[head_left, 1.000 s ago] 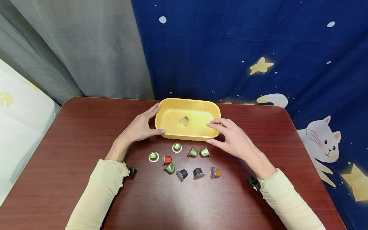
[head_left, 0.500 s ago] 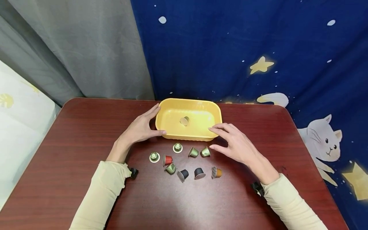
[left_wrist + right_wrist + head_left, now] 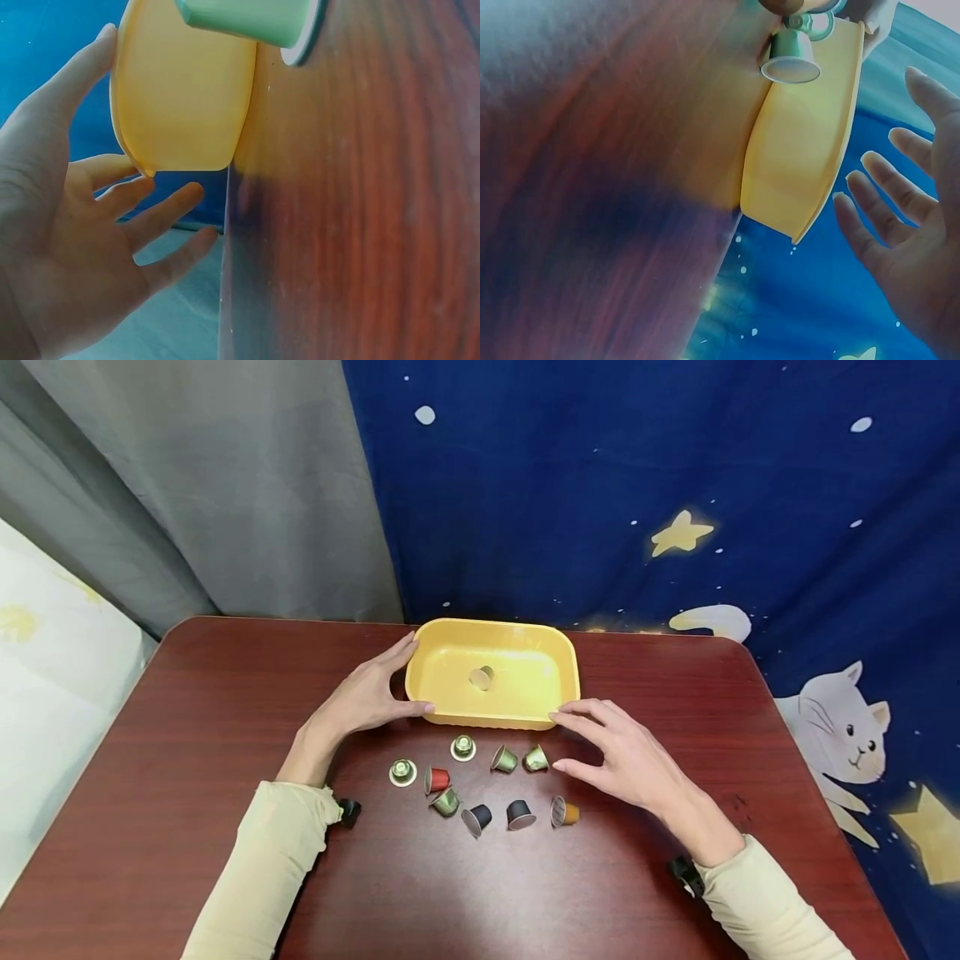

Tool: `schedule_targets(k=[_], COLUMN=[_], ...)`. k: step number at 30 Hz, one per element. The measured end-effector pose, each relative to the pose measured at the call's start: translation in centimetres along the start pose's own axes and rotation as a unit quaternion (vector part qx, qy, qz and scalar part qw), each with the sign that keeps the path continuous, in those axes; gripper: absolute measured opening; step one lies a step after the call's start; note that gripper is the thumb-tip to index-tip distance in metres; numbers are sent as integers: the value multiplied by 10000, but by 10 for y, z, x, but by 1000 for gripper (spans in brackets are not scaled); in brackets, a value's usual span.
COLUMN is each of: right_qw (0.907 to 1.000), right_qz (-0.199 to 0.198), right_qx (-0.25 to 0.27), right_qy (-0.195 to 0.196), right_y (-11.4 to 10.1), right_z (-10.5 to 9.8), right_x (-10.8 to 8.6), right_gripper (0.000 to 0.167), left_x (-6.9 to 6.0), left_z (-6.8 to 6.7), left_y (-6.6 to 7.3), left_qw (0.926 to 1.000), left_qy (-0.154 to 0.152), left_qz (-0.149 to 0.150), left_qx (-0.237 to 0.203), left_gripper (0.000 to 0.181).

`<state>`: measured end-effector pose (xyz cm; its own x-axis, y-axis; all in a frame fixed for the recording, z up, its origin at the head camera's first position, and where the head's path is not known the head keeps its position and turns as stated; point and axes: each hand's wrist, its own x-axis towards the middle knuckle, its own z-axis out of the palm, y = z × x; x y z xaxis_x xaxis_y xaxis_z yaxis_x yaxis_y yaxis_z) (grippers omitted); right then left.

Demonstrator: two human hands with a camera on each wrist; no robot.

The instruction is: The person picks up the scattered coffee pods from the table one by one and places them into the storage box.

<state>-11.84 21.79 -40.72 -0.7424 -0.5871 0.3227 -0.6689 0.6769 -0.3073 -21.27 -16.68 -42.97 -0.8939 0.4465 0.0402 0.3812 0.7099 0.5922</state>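
Observation:
A yellow plastic basin (image 3: 487, 722) stands near the table's far edge, with one beige-looking coffee capsule (image 3: 482, 677) inside. My left hand (image 3: 365, 695) touches the basin's left end, thumb at the front rim and extended fingers behind. The left wrist view shows its loosely spread fingers. My right hand (image 3: 630, 758) hovers at the basin's front right corner, fingers extended and apart, holding nothing. Its thumb points toward a shiny green capsule (image 3: 536, 758), beside a duller green capsule (image 3: 504, 759). In the right wrist view, a gap shows between the fingers and the basin.
More capsules lie in front of the basin: a red one (image 3: 437, 780), a dark one (image 3: 521, 815), an orange-brown one (image 3: 564, 812), and upturned green ones such as the left capsule (image 3: 402, 772). Curtains (image 3: 525, 485) hang behind the brown table (image 3: 225, 735).
My right hand has drawn back from above the basin, toward the right and the front. My left hand stays at the basin's left end. The capsules keep their places.

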Motion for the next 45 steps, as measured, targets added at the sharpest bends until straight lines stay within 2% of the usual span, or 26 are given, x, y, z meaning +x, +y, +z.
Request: schedule_targets(k=[6, 13, 23, 30, 37, 45], right_qw=[9999, 9998, 9992, 9972, 9978, 9963], right_qz=[-69, -148, -41, 33, 121, 210], right_qx=[63, 133, 155, 300, 240, 200], right_qy=[-97, -75, -377, -685, -608, -814], right_y=[-3, -4, -4, -7, -7, -10], right_z=[8, 11, 8, 12, 17, 22], right_x=[-3, -12, -25, -31, -40, -46], right_gripper=[58, 61, 61, 61, 57, 54], left_x=[-6, -3, 1, -1, -2, -4], left_z=[-2, 0, 3, 2, 2, 1], left_y=[-3, -2, 1, -1, 2, 2], left_qw=[9999, 10000, 9999, 10000, 9999, 9998], left_qy=[-9, 11, 12, -7, -48, -64], left_qz=[-86, -25, 31, -58, -122, -190], left_qx=[53, 23, -97, -45, -1, -1], left_gripper=[111, 111, 110, 110, 111, 111])
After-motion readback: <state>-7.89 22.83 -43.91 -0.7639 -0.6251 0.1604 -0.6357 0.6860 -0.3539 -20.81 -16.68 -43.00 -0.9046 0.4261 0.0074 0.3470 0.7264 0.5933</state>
